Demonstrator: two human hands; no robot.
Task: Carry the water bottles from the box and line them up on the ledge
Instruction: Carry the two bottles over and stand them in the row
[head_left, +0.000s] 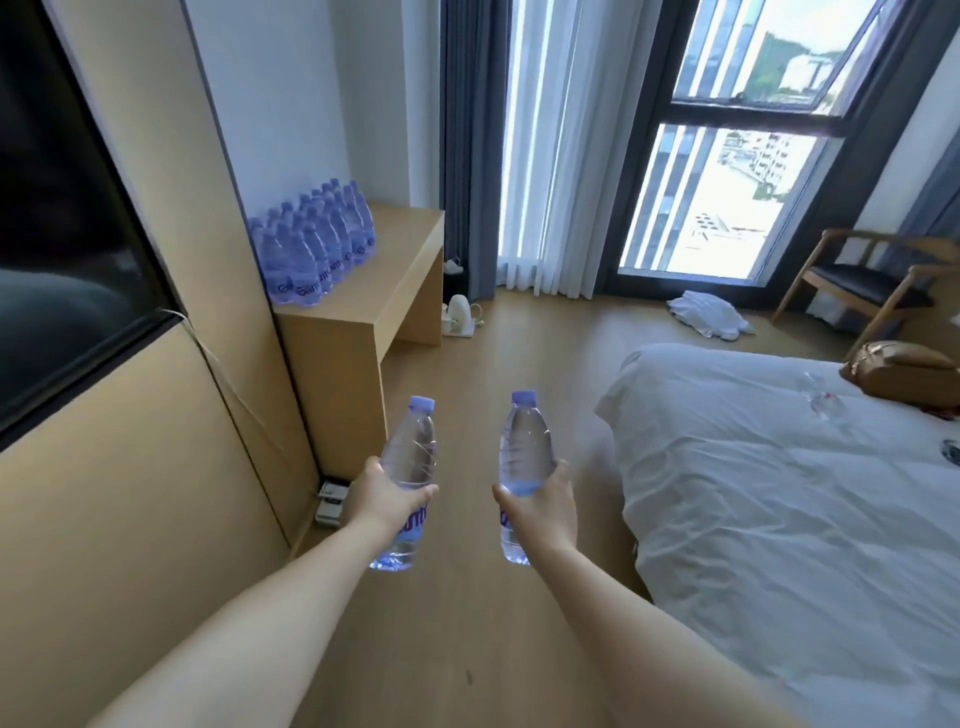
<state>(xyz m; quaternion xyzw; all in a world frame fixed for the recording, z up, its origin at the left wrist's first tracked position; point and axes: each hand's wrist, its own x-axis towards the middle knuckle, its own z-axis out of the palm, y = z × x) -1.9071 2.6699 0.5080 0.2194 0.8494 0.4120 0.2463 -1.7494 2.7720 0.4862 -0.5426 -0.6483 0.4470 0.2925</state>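
Two water bottles, one in each hand

Left hand (387, 499) and right hand (545, 506) each have a grip wrapped round a clear ribbed plastic bottle (410, 457) (522, 452), upright, purple caps up, over the wood floor (467, 597).

You hold two clear bottles (410, 467) with lavender caps and blue labels. The row of bottles (317, 244) looks violet-blue on the tan wood ledge (384, 291). The bed (779, 493) is white, the curtains (467, 145) grey.
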